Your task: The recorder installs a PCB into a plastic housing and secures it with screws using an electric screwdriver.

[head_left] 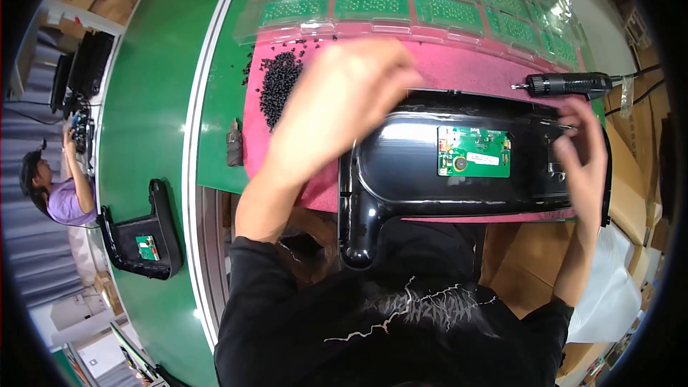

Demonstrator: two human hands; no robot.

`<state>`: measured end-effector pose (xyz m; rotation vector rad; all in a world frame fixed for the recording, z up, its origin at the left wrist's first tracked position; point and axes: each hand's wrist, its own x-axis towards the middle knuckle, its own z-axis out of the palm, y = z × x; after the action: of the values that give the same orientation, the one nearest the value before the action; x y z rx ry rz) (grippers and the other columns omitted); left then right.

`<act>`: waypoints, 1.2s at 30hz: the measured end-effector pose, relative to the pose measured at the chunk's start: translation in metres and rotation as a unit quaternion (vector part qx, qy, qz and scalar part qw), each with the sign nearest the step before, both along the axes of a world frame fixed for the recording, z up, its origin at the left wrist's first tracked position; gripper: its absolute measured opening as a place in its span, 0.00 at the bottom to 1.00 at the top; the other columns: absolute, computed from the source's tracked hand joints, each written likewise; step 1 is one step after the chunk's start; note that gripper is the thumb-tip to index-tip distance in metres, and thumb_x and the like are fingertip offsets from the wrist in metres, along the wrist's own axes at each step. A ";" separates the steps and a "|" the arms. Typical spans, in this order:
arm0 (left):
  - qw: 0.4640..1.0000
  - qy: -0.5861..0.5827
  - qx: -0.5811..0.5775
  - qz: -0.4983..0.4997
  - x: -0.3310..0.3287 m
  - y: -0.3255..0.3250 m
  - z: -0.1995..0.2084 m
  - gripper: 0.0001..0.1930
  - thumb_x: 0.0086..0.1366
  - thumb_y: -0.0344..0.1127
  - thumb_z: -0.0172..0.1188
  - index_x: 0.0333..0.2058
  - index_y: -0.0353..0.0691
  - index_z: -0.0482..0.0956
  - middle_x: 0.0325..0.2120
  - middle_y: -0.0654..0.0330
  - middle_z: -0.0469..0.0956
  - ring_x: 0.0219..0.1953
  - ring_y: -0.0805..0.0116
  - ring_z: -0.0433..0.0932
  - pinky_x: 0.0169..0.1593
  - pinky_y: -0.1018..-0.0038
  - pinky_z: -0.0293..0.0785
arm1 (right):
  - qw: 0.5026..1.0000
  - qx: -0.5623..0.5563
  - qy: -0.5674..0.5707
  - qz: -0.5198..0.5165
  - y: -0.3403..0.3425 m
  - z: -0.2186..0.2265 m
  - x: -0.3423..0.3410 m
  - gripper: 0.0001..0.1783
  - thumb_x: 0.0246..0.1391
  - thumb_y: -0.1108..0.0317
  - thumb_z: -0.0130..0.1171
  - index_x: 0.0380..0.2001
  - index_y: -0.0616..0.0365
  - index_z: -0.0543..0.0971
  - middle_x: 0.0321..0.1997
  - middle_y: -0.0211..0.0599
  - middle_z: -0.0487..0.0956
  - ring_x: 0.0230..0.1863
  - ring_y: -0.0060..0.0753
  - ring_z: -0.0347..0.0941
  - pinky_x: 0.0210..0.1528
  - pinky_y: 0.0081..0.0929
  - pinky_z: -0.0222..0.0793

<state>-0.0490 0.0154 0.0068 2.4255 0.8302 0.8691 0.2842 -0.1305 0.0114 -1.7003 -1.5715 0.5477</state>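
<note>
A long black plastic housing (408,165) lies before me, with a green circuit board (494,143) inside it. My left hand (351,89) is over the housing's upper left edge, blurred by motion; its fingers are bent, and whether they hold anything is unclear. My right hand (584,147) reaches over the right end of the housing. Its thumb and fingers are bent but apart, by a small metal part there; I see nothing clearly held. Left of my left hand is a pile of small black screws (279,82). An electric screwdriver (570,84) lies beyond my right hand.
A pink mat (459,64) lies under the housing. Clear plastic trays of green boards (373,3) stand at the back. A small dark bottle (234,145) stands left of the mat. Another black housing (147,236) lies on the green table at left, where another person (68,197) works.
</note>
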 end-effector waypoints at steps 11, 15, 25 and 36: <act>0.937 0.305 -0.074 0.151 -0.031 0.023 -0.022 0.13 0.50 0.23 0.65 0.37 0.36 0.82 0.33 0.50 0.82 0.43 0.51 0.80 0.46 0.60 0.76 | 0.967 -0.154 0.104 -0.172 0.072 -0.005 0.127 0.20 0.65 0.63 0.57 0.59 0.46 0.71 0.45 0.25 0.71 0.46 0.18 0.70 0.44 0.17 0.69; 0.942 0.296 -0.067 0.143 -0.027 0.032 -0.029 0.12 0.48 0.20 0.63 0.34 0.34 0.82 0.30 0.49 0.82 0.39 0.50 0.81 0.44 0.60 0.76 | 0.943 0.172 0.153 -0.239 0.097 -0.028 0.098 0.25 0.61 0.69 0.62 0.57 0.56 0.63 0.48 0.39 0.76 0.51 0.27 0.74 0.47 0.23 0.73; 0.952 0.214 -0.157 0.149 -0.021 0.056 -0.035 0.11 0.47 0.21 0.62 0.33 0.31 0.83 0.26 0.44 0.82 0.35 0.50 0.84 0.42 0.63 0.79 | 0.892 0.088 0.443 0.018 0.123 -0.028 0.007 0.20 0.69 0.56 0.50 0.55 0.60 0.67 0.37 0.31 0.72 0.42 0.30 0.70 0.54 0.35 0.68; 0.973 -0.170 -0.074 -0.138 0.033 0.023 -0.030 0.09 0.52 0.22 0.69 0.34 0.34 0.86 0.31 0.57 0.84 0.35 0.67 0.83 0.40 0.74 0.80 | 0.724 0.162 0.665 0.081 0.099 0.007 -0.083 0.20 0.67 0.51 0.49 0.45 0.58 0.70 0.30 0.26 0.67 0.35 0.26 0.64 0.55 0.40 0.61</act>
<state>-0.0163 0.0383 -0.0233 2.1130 0.4041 1.0311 0.2010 -0.0311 0.0181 -0.4953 -0.6189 1.1450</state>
